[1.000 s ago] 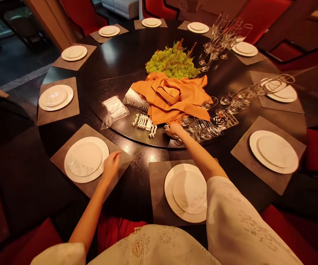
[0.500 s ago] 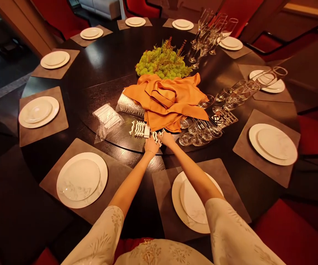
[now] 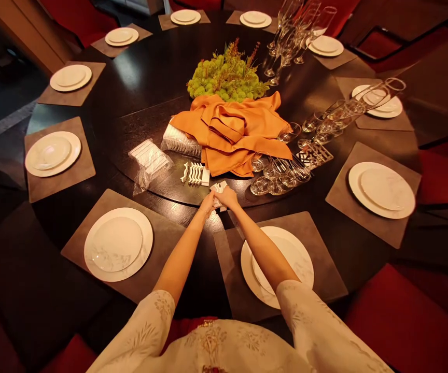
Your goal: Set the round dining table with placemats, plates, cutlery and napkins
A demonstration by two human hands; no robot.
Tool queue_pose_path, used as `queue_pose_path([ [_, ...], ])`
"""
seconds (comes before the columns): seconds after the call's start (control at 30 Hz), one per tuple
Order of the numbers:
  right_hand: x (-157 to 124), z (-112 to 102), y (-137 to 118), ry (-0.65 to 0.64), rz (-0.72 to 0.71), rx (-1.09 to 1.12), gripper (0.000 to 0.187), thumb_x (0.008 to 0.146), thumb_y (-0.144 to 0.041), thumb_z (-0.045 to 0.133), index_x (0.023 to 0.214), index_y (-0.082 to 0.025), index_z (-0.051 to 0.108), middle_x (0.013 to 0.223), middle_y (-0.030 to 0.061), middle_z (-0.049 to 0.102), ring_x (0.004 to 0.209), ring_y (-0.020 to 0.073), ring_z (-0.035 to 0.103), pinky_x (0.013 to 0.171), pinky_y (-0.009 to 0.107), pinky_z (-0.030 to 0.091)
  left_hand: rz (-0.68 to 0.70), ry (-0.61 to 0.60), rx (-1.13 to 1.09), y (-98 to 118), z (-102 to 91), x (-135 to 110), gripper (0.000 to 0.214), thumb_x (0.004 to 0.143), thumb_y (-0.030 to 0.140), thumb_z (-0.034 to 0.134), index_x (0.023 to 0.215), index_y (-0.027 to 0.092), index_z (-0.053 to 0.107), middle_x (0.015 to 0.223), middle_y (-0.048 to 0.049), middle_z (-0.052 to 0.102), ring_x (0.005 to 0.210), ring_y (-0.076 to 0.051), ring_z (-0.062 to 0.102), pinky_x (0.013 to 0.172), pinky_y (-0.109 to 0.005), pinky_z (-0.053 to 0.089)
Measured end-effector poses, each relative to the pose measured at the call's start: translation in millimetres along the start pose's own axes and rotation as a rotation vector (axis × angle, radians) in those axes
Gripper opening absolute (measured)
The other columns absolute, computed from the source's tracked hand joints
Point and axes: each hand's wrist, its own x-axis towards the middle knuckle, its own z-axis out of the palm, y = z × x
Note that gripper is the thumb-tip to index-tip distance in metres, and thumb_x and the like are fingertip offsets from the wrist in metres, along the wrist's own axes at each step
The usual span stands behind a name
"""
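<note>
Both hands (image 3: 217,199) meet close together at the near rim of the dark turntable (image 3: 165,189), with barely a gap between them. The right hand (image 3: 227,197) closes over a small bunch of white chopstick rests (image 3: 219,190), and the left hand (image 3: 207,203) comes in right against it, fingertips at the bunch. Whether the left hand has a real grip, I can't tell.

Just behind them, a neat row of matching rests (image 3: 195,173) stands near the turntable's edge. Further left lies a clear plastic bag of white packets (image 3: 150,163), with dark wood showing between it and the hands. To the right, glass tumblers (image 3: 274,178) sit close by, so there is little room on that side.

An orange cloth (image 3: 227,135) is heaped at the turntable's centre, just before a green moss arrangement (image 3: 224,77). Beyond the rim, the round table (image 3: 204,274) carries brown placemats (image 3: 86,254), each with stacked white plates (image 3: 118,244). The forearms pass over the strip of table between the two nearest settings, and patterned cream sleeves (image 3: 142,331) show at the bottom. Red chairs (image 3: 403,321) ring the table.
</note>
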Motion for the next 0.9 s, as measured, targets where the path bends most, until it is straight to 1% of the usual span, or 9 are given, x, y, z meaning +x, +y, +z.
queue_pose_path([
  [0.07, -18, 8, 1, 0.02, -0.015, 0.058, 0.058, 0.076, -0.058, 0.046, 0.106, -0.008, 0.05, 0.105, 0.0205, 0.06, 0.098, 0.0277, 0.058, 0.08, 0.032, 0.043, -0.123, -0.075, -0.158, -1, 0.3, -9, 0.057, 0.088, 0.056, 0.024, 0.113, 0.014, 0.054, 0.08, -0.0081, 0.065, 0.059, -0.012, 0.059, 0.059, -0.025, 0.046],
  [0.13, -37, 14, 5, 0.064, -0.059, 0.142, 0.049, 0.081, -0.054, 0.041, 0.102, -0.011, 0.051, 0.099, 0.018, 0.061, 0.094, 0.0257, 0.059, 0.078, 0.031, 0.043, -0.191, -0.115, -0.298, -4, -1.7, -20, 0.057, 0.086, 0.059, 0.028, 0.111, 0.015, 0.055, 0.076, -0.0069, 0.065, 0.055, -0.012, 0.057, 0.055, -0.023, 0.045],
  [0.23, -62, 17, 18, 0.052, -0.171, 0.349, 0.037, 0.087, -0.045, 0.031, 0.088, -0.016, 0.054, 0.083, 0.0084, 0.063, 0.077, 0.0186, 0.06, 0.069, 0.027, 0.044, -0.134, -0.146, -0.425, -11, -10.0, -47, 0.046, 0.086, 0.052, 0.038, 0.115, 0.019, 0.052, 0.082, -0.0061, 0.066, 0.059, -0.011, 0.059, 0.056, -0.021, 0.045],
  [0.37, -95, 9, 35, -0.124, -0.33, 0.642, 0.023, 0.081, -0.035, 0.042, 0.078, -0.016, 0.055, 0.069, 0.0014, 0.058, 0.06, 0.012, 0.052, 0.057, 0.021, 0.041, -0.089, -0.234, -0.548, -23, -32.3, -103, 0.041, 0.086, 0.045, 0.044, 0.118, 0.02, 0.05, 0.092, -0.0076, 0.064, 0.064, -0.011, 0.06, 0.055, -0.02, 0.045],
  [0.5, -126, 7, 35, -0.419, -0.42, 0.877, 0.024, 0.077, -0.034, 0.047, 0.091, -0.015, 0.054, 0.072, -0.0006, 0.056, 0.059, 0.0088, 0.048, 0.054, 0.019, 0.038, -0.118, -0.255, -0.621, -43, -70.9, -172, 0.037, 0.086, 0.044, 0.045, 0.115, 0.023, 0.051, 0.079, -0.0023, 0.061, 0.055, -0.01, 0.057, 0.049, -0.02, 0.044],
  [0.6, -136, 25, 25, -0.541, -0.471, 0.773, 0.023, 0.073, -0.029, 0.05, 0.092, -0.016, 0.05, 0.069, -0.0035, 0.052, 0.056, 0.0072, 0.044, 0.052, 0.017, 0.035, -0.093, -0.138, -0.682, -72, -106.1, -227, 0.033, 0.086, 0.043, 0.045, 0.114, 0.025, 0.051, 0.073, 0.0006, 0.058, 0.054, -0.01, 0.056, 0.048, -0.021, 0.046],
  [0.73, -127, 77, -2, -0.505, -0.605, 0.368, 0.014, 0.071, -0.026, 0.054, 0.081, -0.016, 0.05, 0.06, -0.0056, 0.047, 0.054, 0.0073, 0.04, 0.051, 0.017, 0.029, -0.042, 0.121, -0.781, -124, -147.7, -299, 0.031, 0.086, 0.041, 0.046, 0.112, 0.025, 0.051, 0.073, 0.0016, 0.057, 0.053, -0.01, 0.056, 0.047, -0.021, 0.047],
  [0.83, -114, 120, -32, -0.512, -0.773, 0.099, 0.014, 0.073, -0.028, 0.053, 0.071, -0.014, 0.055, 0.06, -0.0041, 0.048, 0.056, 0.008, 0.04, 0.053, 0.018, 0.028, 0.004, 0.302, -0.878, -162, -168.9, -346, 0.029, 0.086, 0.04, 0.047, 0.111, 0.025, 0.051, 0.074, 0.0019, 0.057, 0.054, -0.01, 0.057, 0.048, -0.022, 0.048],
  [0.9, -108, 142, -52, -0.541, -0.835, -0.008, 0.019, 0.077, -0.027, 0.048, 0.074, -0.014, 0.061, 0.064, -0.0026, 0.054, 0.059, 0.0092, 0.044, 0.055, 0.019, 0.029, 0.039, 0.403, -0.938, -183, -177.3, -371, 0.028, 0.086, 0.04, 0.047, 0.11, 0.025, 0.051, 0.075, 0.002, 0.058, 0.055, -0.01, 0.058, 0.048, -0.022, 0.048],
])
